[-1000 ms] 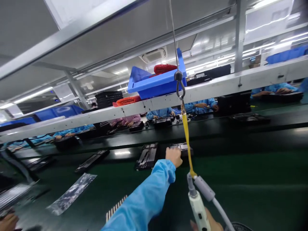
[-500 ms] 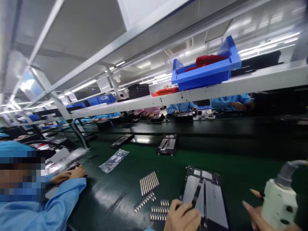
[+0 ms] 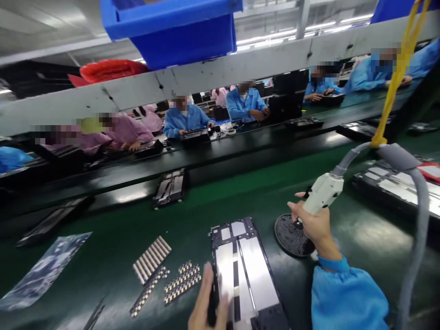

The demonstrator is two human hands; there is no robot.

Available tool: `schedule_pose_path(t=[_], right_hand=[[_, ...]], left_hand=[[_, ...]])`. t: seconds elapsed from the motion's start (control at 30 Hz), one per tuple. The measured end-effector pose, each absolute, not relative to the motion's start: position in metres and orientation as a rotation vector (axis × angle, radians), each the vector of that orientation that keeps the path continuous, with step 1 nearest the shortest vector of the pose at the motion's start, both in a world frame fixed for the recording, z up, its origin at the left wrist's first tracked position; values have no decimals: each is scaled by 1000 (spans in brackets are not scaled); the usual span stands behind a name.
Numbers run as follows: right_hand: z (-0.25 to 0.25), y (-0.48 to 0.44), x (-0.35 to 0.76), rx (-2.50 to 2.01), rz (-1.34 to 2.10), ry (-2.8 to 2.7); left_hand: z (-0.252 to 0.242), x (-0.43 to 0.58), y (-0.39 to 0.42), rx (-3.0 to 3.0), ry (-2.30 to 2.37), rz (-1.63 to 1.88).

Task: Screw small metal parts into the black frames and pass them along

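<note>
My right hand (image 3: 314, 224) grips a white electric screwdriver (image 3: 325, 192) with a grey cable. Its tip points down at a round black dish (image 3: 287, 238) of small dark bits, probably screws. Left of it lies a flat black-framed device (image 3: 259, 270) with silver panels, its near end cut off by the picture's bottom. Over the left edge of this device is my left hand (image 3: 206, 302), blurred, with its fingers stretched and apart. Beside that hand are rows of small metal parts (image 3: 182, 282) and a ribbed block of strips (image 3: 152, 259).
Tweezers (image 3: 94, 314) and a clear plastic bag (image 3: 44, 270) lie at left. Other devices sit on the green belt, one (image 3: 170, 188) ahead and another (image 3: 395, 183) at right. A shelf with a blue bin (image 3: 185, 41) crosses above. Co-workers sit opposite.
My view has swung right. My right hand has brought the screwdriver over the round dish. My left hand's fingers, curled at the device's edge before, are now straighter and apart.
</note>
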State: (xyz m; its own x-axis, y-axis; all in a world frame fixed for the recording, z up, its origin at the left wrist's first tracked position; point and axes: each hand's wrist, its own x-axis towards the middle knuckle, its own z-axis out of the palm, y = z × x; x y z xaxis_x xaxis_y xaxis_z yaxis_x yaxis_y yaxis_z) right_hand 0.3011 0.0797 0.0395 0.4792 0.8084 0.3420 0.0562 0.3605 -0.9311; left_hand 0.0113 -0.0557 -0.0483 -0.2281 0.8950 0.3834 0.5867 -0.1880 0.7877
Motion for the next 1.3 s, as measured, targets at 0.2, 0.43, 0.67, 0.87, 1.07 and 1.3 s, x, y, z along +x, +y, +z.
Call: schedule_pose_path(t=[0.2,0.43,0.67,0.87,1.07,1.3], right_hand=[[29,87,297,-1070,634,-956],[25,94,285,-1103,682,-995],[21,98,278,-1163,687,-1001],[20,97,275,-1179,677,-1004],[25,94,276,-1225,632,-1031],[75,57,260,-1251,504,-930]], left_hand=[[-24,26,-10,1317,1616,1226],[-20,45,-11,1344,1641,1203],[1,19,8,1320,1708,1275],[18,-3,14,1293,1765,1161],[21,-28,15,1487,1771,1178],[20,-23,3,1041,1598,1083]])
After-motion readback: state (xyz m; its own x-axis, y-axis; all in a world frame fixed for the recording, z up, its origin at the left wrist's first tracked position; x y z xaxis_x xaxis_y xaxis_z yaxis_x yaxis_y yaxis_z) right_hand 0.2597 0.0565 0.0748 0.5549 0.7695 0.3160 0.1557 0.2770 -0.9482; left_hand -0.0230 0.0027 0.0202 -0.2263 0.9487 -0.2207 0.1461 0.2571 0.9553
